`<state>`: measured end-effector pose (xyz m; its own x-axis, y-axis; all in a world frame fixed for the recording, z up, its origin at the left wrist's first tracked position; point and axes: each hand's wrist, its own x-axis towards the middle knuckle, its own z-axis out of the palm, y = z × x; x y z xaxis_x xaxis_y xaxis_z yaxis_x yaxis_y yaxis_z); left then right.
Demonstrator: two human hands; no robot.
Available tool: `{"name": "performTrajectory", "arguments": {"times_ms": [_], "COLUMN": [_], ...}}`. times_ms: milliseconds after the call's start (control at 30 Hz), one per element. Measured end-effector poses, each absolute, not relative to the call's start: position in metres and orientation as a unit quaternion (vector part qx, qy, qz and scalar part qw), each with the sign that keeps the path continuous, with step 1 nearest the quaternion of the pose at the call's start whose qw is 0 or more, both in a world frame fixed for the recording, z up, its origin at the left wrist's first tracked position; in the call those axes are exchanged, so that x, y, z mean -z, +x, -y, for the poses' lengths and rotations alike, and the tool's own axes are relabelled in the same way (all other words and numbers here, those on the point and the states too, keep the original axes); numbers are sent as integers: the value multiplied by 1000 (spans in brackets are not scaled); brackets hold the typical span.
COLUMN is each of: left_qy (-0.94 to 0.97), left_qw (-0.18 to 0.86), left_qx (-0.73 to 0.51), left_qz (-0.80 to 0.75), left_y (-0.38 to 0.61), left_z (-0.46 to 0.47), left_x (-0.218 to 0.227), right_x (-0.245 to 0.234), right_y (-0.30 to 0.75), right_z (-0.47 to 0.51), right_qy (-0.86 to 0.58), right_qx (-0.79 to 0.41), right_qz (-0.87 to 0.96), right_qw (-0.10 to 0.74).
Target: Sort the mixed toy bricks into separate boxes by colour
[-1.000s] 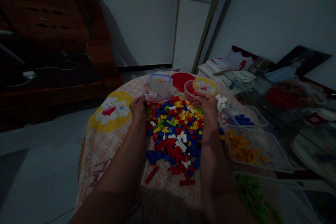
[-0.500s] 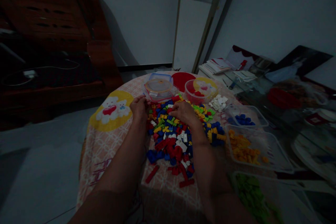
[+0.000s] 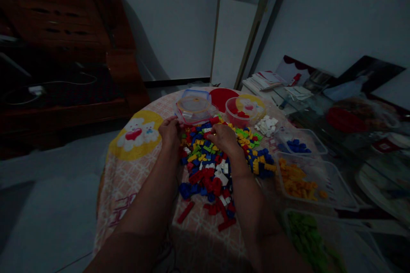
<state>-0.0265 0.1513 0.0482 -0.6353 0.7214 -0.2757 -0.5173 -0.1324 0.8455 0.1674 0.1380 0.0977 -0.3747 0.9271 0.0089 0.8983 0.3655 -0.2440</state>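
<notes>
A loose heap of toy building bricks (image 3: pixel 209 165) in red, blue, yellow, green and white lies on the table. My right hand (image 3: pixel 224 137) reaches over the back of the heap, its fingers drawn together and pointing left. A tiny yellow spot shows by these fingertips; I cannot make out what they grip. At the heap's left back edge is my left hand (image 3: pixel 171 131), loosely bent, with thumb and fingertips apart and no brick visible in it. Nearest to it, just behind, are stacked clear lids (image 3: pixel 193 104).
A round clear tub (image 3: pixel 229 115) holds red bricks. White bricks (image 3: pixel 266 126) form a small pile. On the right, clear boxes hold blue bricks (image 3: pixel 298 146), yellow bricks (image 3: pixel 296 181) and green bricks (image 3: pixel 306 239). A red round lid (image 3: pixel 223 97) lies at the back.
My right hand has shifted slightly, with its fingers drawn closer together over the heap. Red bricks near the front have moved a little. My left hand stays in place.
</notes>
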Motion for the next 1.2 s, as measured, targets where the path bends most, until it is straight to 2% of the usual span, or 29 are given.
{"name": "performTrajectory", "arguments": {"times_ms": [267,400,567,700,767,867,967,1200], "left_qy": [94,96,105,94,88,88,93,108], "left_qw": [411,409,412,414,415,416,415,408], "left_qx": [-744,-746,-749,-747,-745,-744,-748,-750], "left_qz": [-519,-517,-508,-511,-514,-515,-510,-509], "left_y": [-24,-25,-25,-25,-25,-26,-27,-29], "left_z": [-149,-150,-150,-150,-151,-152,-154,-154], "left_x": [-52,-50,-49,-50,-51,-49,-46,-42], "right_x": [-96,-95,-98,-98,-98,-100,-99,-96], "right_y": [157,161,173,183,190,203,218,237], "right_z": [-132,-137,-144,-149,-153,-160,-167,-169], "right_qy": [-566,-554,-534,-505,-495,-494,-499,-502], "right_qx": [-88,-122,-265,-434,-480,-480,-441,-399], "right_qz": [818,818,768,637,558,450,384,374], "right_qw": [60,93,234,388,463,568,640,670]}}
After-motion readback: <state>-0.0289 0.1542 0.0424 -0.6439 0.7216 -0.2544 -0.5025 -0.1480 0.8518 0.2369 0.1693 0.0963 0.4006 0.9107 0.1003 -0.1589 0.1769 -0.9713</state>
